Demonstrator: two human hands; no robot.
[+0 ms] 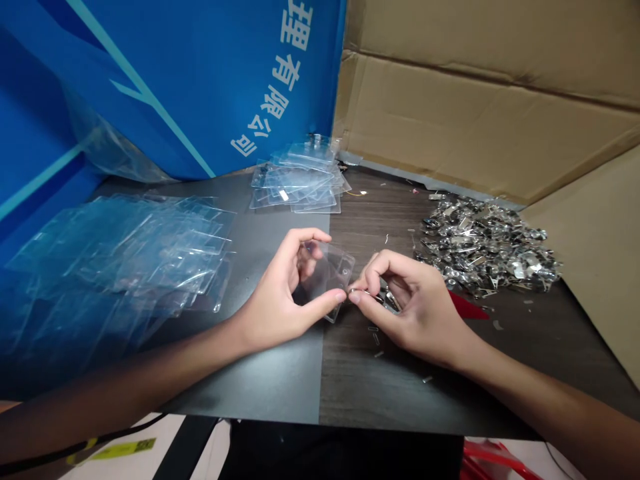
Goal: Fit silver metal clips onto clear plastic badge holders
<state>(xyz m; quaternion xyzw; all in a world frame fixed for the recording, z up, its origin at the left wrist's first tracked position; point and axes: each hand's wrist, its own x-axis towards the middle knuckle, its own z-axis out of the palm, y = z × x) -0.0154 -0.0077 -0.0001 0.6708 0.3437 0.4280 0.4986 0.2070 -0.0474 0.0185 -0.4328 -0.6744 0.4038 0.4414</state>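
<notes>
Badge holder (pixel 325 280) between both hands (pixel 283 290) (pixel 410 307)

One head-worn camera is directed forward and down onto the bench (pixel 280 383); the left hand (pixel 280 293) and right hand (pixel 415 307) are framed closely, centre.

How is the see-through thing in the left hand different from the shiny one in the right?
The clear plastic sleeve is see-through; the metal clip is shiny silver. The sleeve is flat and bigger than the clip. The left hand holds the sleeve; the right hand pinches the clip. Both are held above the table.
</notes>
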